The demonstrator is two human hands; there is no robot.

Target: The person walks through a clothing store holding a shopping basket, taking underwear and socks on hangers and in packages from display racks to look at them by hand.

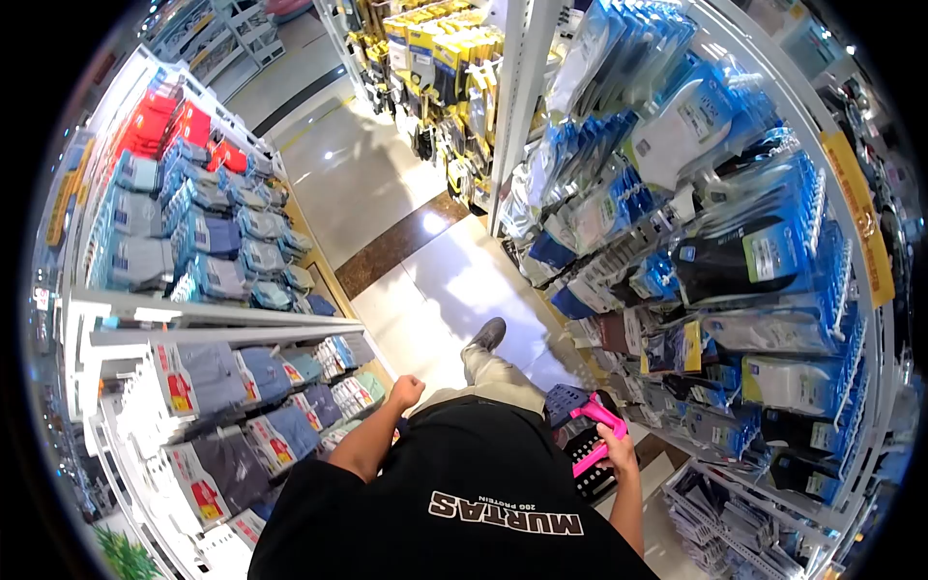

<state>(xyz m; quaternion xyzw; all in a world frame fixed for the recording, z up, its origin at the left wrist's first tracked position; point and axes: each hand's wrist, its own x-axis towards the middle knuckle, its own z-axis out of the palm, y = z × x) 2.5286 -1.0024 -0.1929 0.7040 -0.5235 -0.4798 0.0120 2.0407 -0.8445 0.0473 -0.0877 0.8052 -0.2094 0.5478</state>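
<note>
My right hand [619, 447] is wrapped round a bright pink handle [607, 425] by my right hip. Around the handle are a dark blue piece with holes [565, 401] and a black part dotted with pale holes [585, 459]; much of this carried thing is hidden by my body, and its kind is unclear. My left hand [408, 391] hangs in front of my left side, its fingers curled into a loose fist with nothing visible in it. Nearest to it are folded, packaged garments [261, 377] on the left shelves.
Blue packs of socks [754, 256] hang on hooks along the right rack. Yellow-carded goods [445, 48] hang farther ahead. Left shelves hold grey and blue folded garments [217, 237] and red ones [150, 121]. A tiled aisle floor [425, 290] runs between, where my shoe [490, 333] shows.
</note>
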